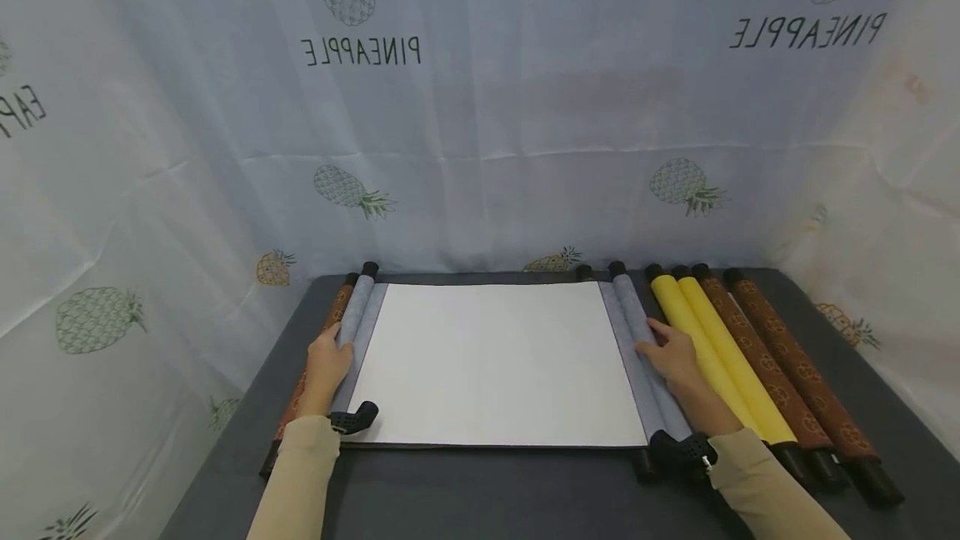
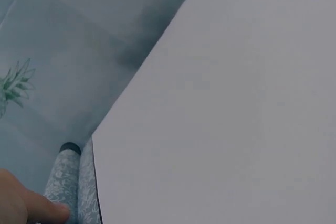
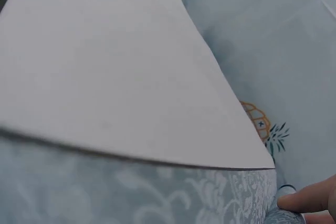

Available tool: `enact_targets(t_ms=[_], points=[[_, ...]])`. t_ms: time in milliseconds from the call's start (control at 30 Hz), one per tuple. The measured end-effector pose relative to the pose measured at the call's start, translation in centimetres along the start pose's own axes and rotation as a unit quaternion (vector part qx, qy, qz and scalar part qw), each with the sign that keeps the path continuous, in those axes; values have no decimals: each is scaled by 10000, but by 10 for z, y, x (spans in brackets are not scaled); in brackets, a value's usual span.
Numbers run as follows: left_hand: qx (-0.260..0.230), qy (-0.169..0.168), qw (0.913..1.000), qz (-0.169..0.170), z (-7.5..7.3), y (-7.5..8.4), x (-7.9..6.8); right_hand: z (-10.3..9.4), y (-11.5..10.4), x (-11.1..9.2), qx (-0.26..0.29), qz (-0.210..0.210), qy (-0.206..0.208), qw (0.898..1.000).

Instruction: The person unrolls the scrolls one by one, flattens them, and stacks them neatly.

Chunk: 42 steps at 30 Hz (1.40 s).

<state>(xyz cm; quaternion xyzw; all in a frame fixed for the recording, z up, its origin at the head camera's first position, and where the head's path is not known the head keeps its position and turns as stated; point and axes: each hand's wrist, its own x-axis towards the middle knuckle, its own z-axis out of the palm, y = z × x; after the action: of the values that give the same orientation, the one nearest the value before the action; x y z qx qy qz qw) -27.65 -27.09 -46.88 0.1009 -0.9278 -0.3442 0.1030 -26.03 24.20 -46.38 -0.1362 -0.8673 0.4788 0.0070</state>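
A hanging scroll lies spread on the table, its blank white sheet (image 1: pixel 491 365) flat between grey-blue patterned borders. My left hand (image 1: pixel 327 363) grips the scroll's rolled left end (image 1: pixel 358 300), with a finger across it in the left wrist view, where the patterned roll (image 2: pixel 63 177) shows a dark end knob. On the other side, my right hand (image 1: pixel 675 357) holds the rolled right end (image 1: pixel 632 304) between thumb and fingers. In the right wrist view the fingers (image 3: pixel 307 196) lie on that patterned roll, beside the floral border (image 3: pixel 199 195).
Right of the scroll lie two yellow rolled scrolls (image 1: pixel 701 336) and two brown patterned ones (image 1: pixel 795 357). Another brown scroll (image 1: pixel 291 411) lies along the left, partly behind my left hand. Pineapple-print curtains (image 1: pixel 480 107) surround the dark table (image 1: pixel 495 490) at the back and sides.
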Motion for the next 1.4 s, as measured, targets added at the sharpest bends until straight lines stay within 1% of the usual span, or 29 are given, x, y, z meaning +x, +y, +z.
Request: enact_targets(t_ms=[133,367,500,700,933,1067,1167,1267,1400], points=[[0,-78,10000,60,5,0,0,0,6,3,44,1,-32,10000],[124,53,9998,133,12,-3,-3,-1,11,1,-26,75,-275,9996],[145,109,9997,171,12,-1,-4,-2,9,-1,-46,7,-327,9995],[208,79,9997,84,12,2,-6,-3,8,-4,-51,-55,-464,9989],[316,136,9992,214,12,0,-8,-10,7,-9,-207,-120,-588,9980],[300,108,9993,171,11,2,-10,-15,5,-13,-226,-168,-639,9976],[240,73,9996,97,9,4,-11,-20,5,-15,-284,-268,-634,9972],[172,79,9998,76,7,6,-13,-26,6,-17,-429,-468,-570,9964],[117,247,9993,238,7,10,-17,-34,8,-20,-535,-811,-438,9943]])
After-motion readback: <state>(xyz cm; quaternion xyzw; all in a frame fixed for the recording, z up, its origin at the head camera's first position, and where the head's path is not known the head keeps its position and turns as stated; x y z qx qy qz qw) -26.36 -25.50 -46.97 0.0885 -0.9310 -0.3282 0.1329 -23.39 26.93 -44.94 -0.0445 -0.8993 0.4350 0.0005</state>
